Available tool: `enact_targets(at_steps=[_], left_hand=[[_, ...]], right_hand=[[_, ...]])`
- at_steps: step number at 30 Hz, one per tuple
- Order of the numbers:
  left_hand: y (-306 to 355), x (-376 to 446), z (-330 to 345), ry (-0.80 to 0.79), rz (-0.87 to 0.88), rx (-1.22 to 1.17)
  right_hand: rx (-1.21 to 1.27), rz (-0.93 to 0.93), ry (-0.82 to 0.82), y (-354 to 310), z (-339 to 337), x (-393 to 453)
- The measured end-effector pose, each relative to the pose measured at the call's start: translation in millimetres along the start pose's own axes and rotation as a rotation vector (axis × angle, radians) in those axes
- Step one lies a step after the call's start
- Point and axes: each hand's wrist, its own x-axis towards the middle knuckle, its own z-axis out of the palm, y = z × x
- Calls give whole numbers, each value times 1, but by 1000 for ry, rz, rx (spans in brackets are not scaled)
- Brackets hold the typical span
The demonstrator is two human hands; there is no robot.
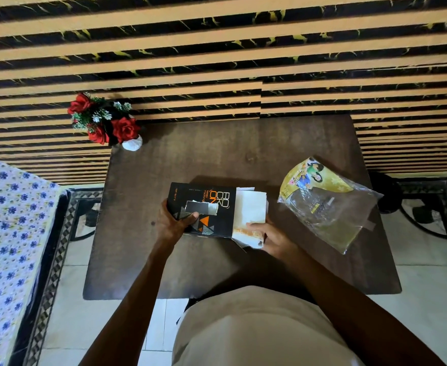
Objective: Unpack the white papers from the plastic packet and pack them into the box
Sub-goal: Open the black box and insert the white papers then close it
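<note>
A black box (211,204) with orange print lies flat at the middle of the dark wooden table (243,154). My left hand (176,223) grips its left end, thumb on top. A stack of white papers (251,210) sticks out of the box's right end, and my right hand (267,236) holds the stack's near corner. The clear plastic packet (328,207) with a yellow printed top lies to the right of the box, looking emptied and crumpled.
A white vase of red artificial flowers (106,122) stands at the table's far left corner. A flower-patterned cloth (5,247) covers a surface on the left. A striped wall (217,62) runs behind the table. A black object (386,191) stands beyond the right edge.
</note>
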Motion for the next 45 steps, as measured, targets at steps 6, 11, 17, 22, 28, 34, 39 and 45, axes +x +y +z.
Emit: enact_targets(at_steps=[6,11,17,22,28,34,39,45], left_hand=[[-1,1,-1,2,3,-13],[1,-1,1,6,-3,-36],[-1,1,1,11,-32,-48],[2,-2,3,2,-22,-56],[3,-3,4,-10,-36,-82],[3,-1,2,1,-49,-77],[0,0,1,-2,-66,-71],[1,0,3,20,-53,-32]], right_hand=[[-17,-53,111,4,-3,3],[-88,-8,43,17,-13,2],[108,-40,26,28,1,30],[217,80,94,15,7,28],[11,-6,147,17,28,37],[-470,-5,238,-8,28,37],[-539,50,123,-6,12,44],[-791,-165,240,2,35,48]])
